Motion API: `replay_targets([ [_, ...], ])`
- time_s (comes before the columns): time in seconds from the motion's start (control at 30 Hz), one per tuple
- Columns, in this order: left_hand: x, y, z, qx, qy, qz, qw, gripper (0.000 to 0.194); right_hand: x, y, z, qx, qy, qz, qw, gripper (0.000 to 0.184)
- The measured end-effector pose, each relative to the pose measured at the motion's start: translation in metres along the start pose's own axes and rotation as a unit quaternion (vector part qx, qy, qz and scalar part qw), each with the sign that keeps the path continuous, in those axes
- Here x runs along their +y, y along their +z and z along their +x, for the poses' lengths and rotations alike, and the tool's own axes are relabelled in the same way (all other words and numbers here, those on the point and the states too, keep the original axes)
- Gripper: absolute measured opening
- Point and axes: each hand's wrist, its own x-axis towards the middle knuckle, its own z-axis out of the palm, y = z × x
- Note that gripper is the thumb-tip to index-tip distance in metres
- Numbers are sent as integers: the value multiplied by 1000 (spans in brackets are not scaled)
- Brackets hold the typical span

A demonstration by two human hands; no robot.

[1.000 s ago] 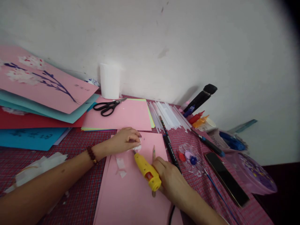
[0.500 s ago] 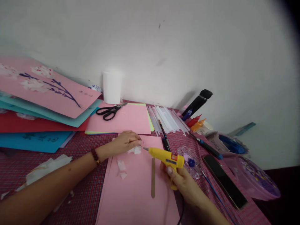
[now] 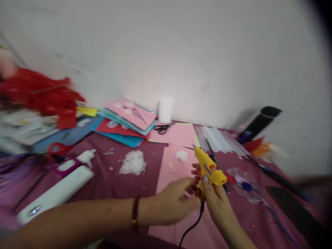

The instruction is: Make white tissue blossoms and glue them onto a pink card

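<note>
My right hand (image 3: 214, 193) is wrapped round the handle of a yellow hot glue gun (image 3: 207, 166), its nozzle pointing up and left and a black cord trailing down. My left hand (image 3: 173, 200) is beside the gun's handle, fingers loosely bent and apart with nothing visible in them; whether it touches the gun is hard to tell. Beneath both hands lies a pink paper sheet (image 3: 163, 183). A white tissue tuft (image 3: 181, 155) rests on its upper part. The wooden craft stick is not visible now.
Black scissors (image 3: 162, 128) and a white cup (image 3: 165, 110) stand behind. Left are a tissue pile (image 3: 133, 162), stacked painted cards (image 3: 132, 114) and a white bar-shaped object (image 3: 57, 193). Right are clear sticks (image 3: 216, 138), a dark phone (image 3: 290, 207) and a black tube (image 3: 259, 124).
My left hand has left the tissue tuft and moved down and right to the gun. The glue gun has tilted nozzle-upward. The view has swung left, showing more table.
</note>
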Motion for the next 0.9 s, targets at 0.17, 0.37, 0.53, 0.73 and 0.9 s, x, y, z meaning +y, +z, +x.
replay_targets([
  [0.17, 18, 7, -60, 109, 3, 43, 993, 24, -18, 56, -24, -142, -69, 55, 986, 42],
  [0.37, 46, -60, -140, 236, -97, 177, 951, 23, -37, 81, -29, -335, -162, 18, 928, 43],
  [0.53, 52, -162, -163, 333, -247, 512, 752, 32, -15, 68, -3, -281, -123, -31, 951, 24],
  [0.73, 18, -226, -115, 307, -375, 562, 670, 33, -3, 42, 5, -293, -141, -112, 939, 19],
  [0.9, -13, -242, -82, 292, -407, 542, 674, 35, 4, 5, 8, -255, -162, -157, 940, 19],
])
